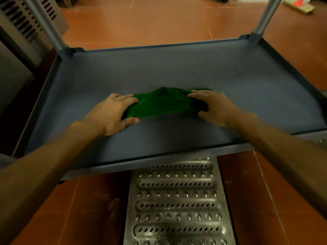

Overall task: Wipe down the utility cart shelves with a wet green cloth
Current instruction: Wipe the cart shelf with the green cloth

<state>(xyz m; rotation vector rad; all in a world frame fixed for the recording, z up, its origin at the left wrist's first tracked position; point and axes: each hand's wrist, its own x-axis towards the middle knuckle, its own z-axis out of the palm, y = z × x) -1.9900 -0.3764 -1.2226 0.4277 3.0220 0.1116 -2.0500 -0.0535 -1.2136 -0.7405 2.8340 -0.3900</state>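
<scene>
A bunched green cloth (162, 102) lies on the grey shelf of the utility cart (177, 68), near its middle. My left hand (110, 112) grips the cloth's left end, thumb under and fingers over it. My right hand (211, 107) presses on the cloth's right end with fingers curled over it. Both forearms reach in from the near side over the shelf's front rim.
Two grey cart posts (53, 32) (263, 20) rise from the far corners. A perforated metal drain grate (177, 206) lies in the red tiled floor (150, 23) below the shelf's front edge. A steel appliance with vents (19, 18) stands at the far left.
</scene>
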